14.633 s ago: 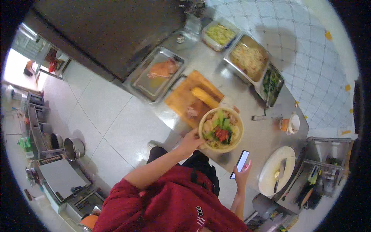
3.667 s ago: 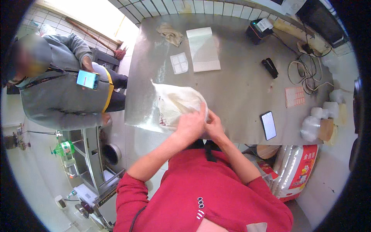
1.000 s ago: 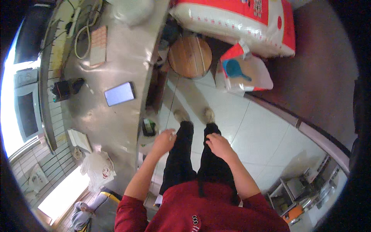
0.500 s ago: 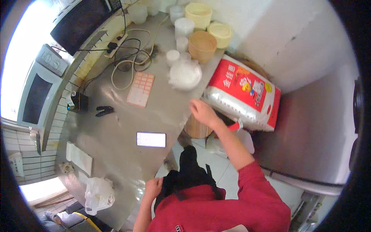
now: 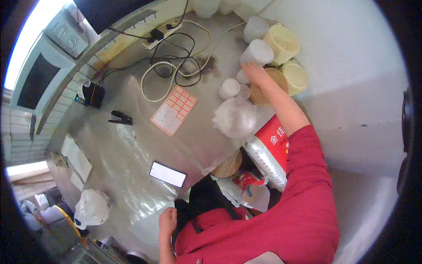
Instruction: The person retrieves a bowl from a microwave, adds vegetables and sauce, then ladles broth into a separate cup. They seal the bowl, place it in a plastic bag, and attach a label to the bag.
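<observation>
My right hand (image 5: 256,73) is stretched out over the containers at the far right of the counter. Its fingers look extended, with the tips against a tall stack of white plastic containers (image 5: 258,53) and above a smaller white stack (image 5: 242,77). Beside my wrist is a brown tub (image 5: 276,81), partly covered by my forearm. At the near edge of the counter, my left hand (image 5: 167,220) rests with its fingers curled in, and nothing shows in it. A phone with a lit screen (image 5: 167,174) lies just beyond it.
Cream tubs (image 5: 293,77) stand by the wall, and clear round lids or bowls (image 5: 236,117) sit nearer. A red-and-white sack (image 5: 269,154) is beside the counter. Tangled cables (image 5: 178,66), an orange-and-white sheet (image 5: 174,111), a black clip (image 5: 120,118) and a white plastic bag (image 5: 92,207) lie on the counter.
My right hand has moved from beside the sack, up and forward to the white containers. My view has turned and shifted; my left hand stays by the counter edge.
</observation>
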`<state>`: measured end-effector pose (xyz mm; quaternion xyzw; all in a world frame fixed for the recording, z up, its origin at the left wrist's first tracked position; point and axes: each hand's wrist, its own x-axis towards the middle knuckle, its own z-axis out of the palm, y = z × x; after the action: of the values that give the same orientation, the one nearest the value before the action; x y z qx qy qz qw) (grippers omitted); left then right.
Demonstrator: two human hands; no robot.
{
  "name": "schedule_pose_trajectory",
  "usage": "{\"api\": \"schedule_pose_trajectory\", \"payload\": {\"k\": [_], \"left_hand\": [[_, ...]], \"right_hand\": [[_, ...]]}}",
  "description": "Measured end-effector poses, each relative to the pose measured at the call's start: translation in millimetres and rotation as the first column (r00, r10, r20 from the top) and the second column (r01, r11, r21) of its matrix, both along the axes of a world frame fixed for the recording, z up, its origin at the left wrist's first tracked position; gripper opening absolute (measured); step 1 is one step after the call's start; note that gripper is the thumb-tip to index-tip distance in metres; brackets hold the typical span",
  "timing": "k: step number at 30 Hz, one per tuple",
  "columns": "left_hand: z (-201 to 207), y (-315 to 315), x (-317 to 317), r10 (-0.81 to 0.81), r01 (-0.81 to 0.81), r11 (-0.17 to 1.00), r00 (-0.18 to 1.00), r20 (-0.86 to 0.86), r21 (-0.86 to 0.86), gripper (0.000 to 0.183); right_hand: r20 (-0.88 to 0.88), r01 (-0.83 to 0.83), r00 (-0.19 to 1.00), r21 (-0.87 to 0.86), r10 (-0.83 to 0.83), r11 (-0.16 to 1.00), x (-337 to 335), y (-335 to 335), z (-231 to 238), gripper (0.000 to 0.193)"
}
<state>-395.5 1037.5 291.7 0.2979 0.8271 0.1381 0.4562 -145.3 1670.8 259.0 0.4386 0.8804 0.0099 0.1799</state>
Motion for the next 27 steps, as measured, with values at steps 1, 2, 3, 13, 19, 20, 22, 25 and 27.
{"api": "schedule_pose_trajectory", "payload": {"k": [1, 2, 3, 13, 19, 20, 22, 25, 27], "left_hand": [[-1.2, 2.5, 5.4, -0.016, 0.016, 1.000, 1.000, -0.015, 0.015, 0.020], [-0.9, 4.5, 11.5, -0.032, 0.033, 0.999, 0.999, -0.030, 0.029, 0.020], [0.2, 6.4, 15.6, -0.083, 0.083, 0.997, 0.996, -0.042, -0.004, 0.022], [5.7, 10.8, 9.3, -0.092, 0.101, 0.990, 0.991, -0.100, 0.094, 0.026], [64.3, -22.4, 48.7, 0.264, -0.219, 0.898, 0.962, -0.067, 0.381, 0.050], [71.1, -39.7, 57.4, 0.244, -0.174, 0.898, 0.961, -0.128, 0.405, 0.069], [82.4, -77.1, 72.6, 0.299, -0.201, 0.831, 0.948, -0.113, 0.520, 0.080], [68.8, -176.7, 114.5, 0.524, -0.407, 0.730, 0.849, -0.068, 0.548, 0.080], [70.5, -258.5, 144.7, 0.697, -0.614, 0.626, 0.717, 0.009, 0.480, 0.080]], "right_hand": [[-0.009, -0.021, 1.000, -0.016, 0.021, 1.000, -1.2, 4.2, 4.6, 0.074], [-0.018, -0.042, 0.999, -0.033, 0.041, 0.999, -1.7, 5.0, 8.3, 0.076], [-0.027, -0.063, 0.998, -0.051, 0.062, 0.997, -3.1, 7.0, 11.5, 0.078], [-0.262, -0.195, 0.942, 0.079, 0.210, 0.978, 11.2, -3.7, 67.9, 0.075], [-0.747, -0.661, 0.571, -0.172, 0.341, 0.730, -106.0, -288.8, 71.5, 0.072], [-0.734, -0.693, 0.643, -0.437, 0.219, 0.573, -117.1, -355.6, 76.6, 0.073], [-0.498, -0.487, 0.867, -0.851, -0.003, 0.196, -135.7, -485.8, 90.7, 0.075], [-0.428, -0.423, 0.904, -0.898, 0.015, -0.120, -130.8, -622.3, 83.3, 0.074], [-0.430, -0.399, 0.898, -0.886, 0.096, -0.238, -121.7, -700.3, 69.8, 0.073]]}}
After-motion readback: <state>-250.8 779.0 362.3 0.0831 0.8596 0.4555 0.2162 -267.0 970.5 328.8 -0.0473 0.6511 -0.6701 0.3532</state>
